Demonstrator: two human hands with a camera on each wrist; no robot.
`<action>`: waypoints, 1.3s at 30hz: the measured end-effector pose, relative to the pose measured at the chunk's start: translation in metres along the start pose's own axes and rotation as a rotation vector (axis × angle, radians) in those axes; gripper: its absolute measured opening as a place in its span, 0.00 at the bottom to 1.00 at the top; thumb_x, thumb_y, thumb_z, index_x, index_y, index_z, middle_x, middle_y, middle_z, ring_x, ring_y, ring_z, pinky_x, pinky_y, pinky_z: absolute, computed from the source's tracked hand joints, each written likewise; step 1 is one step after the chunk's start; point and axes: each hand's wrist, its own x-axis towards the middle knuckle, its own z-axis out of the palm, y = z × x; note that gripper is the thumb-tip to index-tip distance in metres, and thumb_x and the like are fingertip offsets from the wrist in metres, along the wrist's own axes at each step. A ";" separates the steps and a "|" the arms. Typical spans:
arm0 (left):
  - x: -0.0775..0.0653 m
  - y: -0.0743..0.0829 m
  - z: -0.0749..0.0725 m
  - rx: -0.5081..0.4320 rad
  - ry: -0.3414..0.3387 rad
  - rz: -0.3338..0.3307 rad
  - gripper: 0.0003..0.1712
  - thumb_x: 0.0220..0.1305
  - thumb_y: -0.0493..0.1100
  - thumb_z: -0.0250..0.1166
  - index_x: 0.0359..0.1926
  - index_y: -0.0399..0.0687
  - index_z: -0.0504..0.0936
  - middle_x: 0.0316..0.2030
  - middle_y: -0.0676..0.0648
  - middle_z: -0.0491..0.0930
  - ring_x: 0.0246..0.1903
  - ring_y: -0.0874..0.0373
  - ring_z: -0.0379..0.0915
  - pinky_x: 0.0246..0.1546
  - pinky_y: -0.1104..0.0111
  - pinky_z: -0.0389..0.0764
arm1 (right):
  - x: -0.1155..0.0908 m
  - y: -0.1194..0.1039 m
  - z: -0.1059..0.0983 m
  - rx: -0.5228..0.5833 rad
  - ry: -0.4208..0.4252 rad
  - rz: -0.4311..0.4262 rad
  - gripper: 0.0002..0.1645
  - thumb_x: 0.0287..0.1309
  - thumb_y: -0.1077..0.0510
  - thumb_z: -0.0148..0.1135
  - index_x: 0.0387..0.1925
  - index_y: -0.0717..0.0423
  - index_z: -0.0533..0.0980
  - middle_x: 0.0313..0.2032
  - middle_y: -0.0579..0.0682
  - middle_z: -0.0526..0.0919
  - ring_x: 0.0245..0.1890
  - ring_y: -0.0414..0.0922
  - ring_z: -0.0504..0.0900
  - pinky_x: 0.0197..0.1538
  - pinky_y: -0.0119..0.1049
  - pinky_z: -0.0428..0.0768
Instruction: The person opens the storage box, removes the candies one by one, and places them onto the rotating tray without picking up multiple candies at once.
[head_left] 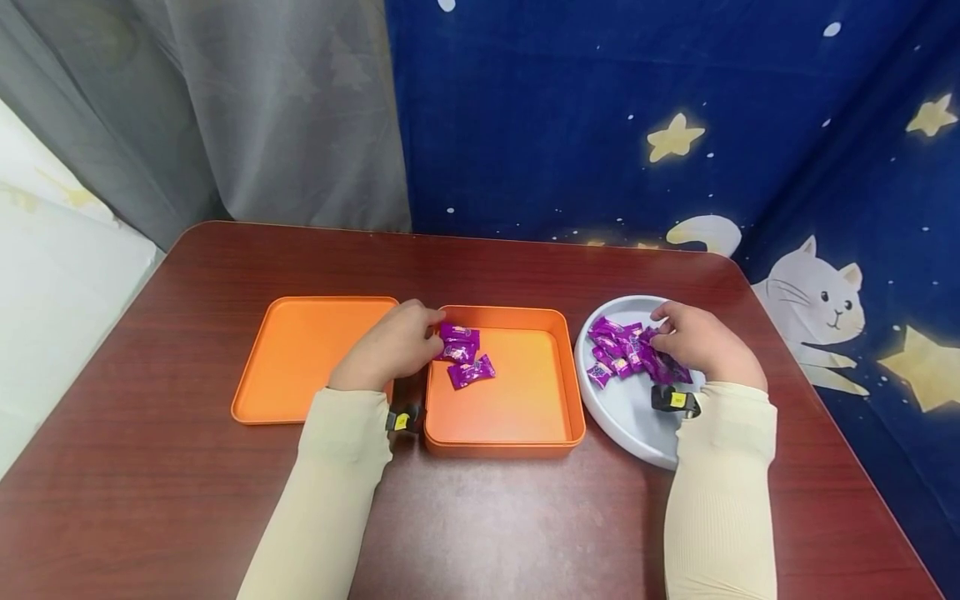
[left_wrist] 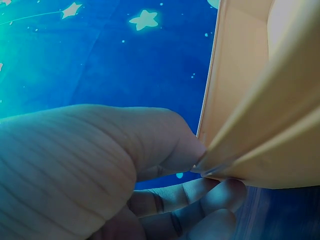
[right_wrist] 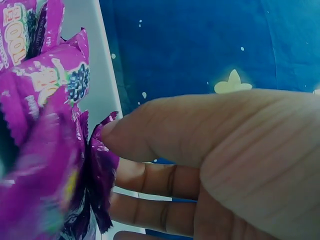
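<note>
My left hand [head_left: 393, 343] pinches the left rim of an orange box [head_left: 504, 446] between thumb and fingers; the left wrist view shows the thumb [left_wrist: 170, 142] at the box wall [left_wrist: 280, 155]. Inside the box, 3 purple-wrapped candies [head_left: 471, 372] lie along its left side. Over the white plate [head_left: 626, 425], my right hand [head_left: 708, 340] pinches a purple candy [right_wrist: 102, 172] between thumb and fingers. A heap of similar wrapped candies [head_left: 618, 346] lies on the plate beside that hand. The fingertips behind the held candy are partly hidden.
An orange lid [head_left: 300, 354] lies flat left of the box, partly under the left hand. All stand on a dark red-brown table [head_left: 480, 525]. Behind it hang a grey curtain [head_left: 300, 108] and a blue starry curtain [head_left: 540, 108].
</note>
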 end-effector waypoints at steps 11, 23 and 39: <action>0.000 0.000 -0.001 0.005 0.003 0.010 0.29 0.61 0.42 0.59 0.64 0.44 0.70 0.46 0.41 0.73 0.33 0.51 0.68 0.36 0.63 0.80 | -0.002 0.000 -0.003 0.002 0.010 -0.007 0.27 0.58 0.54 0.59 0.57 0.61 0.69 0.46 0.65 0.76 0.44 0.58 0.75 0.43 0.58 0.79; 0.000 0.000 -0.002 0.010 -0.001 0.011 0.29 0.60 0.42 0.59 0.63 0.44 0.70 0.46 0.41 0.73 0.34 0.51 0.68 0.39 0.62 0.80 | -0.005 -0.031 -0.004 -0.034 0.036 -0.059 0.28 0.55 0.55 0.61 0.56 0.61 0.69 0.44 0.63 0.77 0.43 0.56 0.75 0.49 0.58 0.77; -0.001 0.002 -0.003 0.009 -0.010 0.004 0.29 0.60 0.42 0.60 0.63 0.44 0.70 0.46 0.41 0.73 0.34 0.51 0.68 0.40 0.61 0.81 | -0.013 -0.079 -0.004 -0.057 0.068 -0.162 0.27 0.55 0.56 0.62 0.57 0.56 0.70 0.51 0.62 0.77 0.49 0.57 0.74 0.52 0.58 0.76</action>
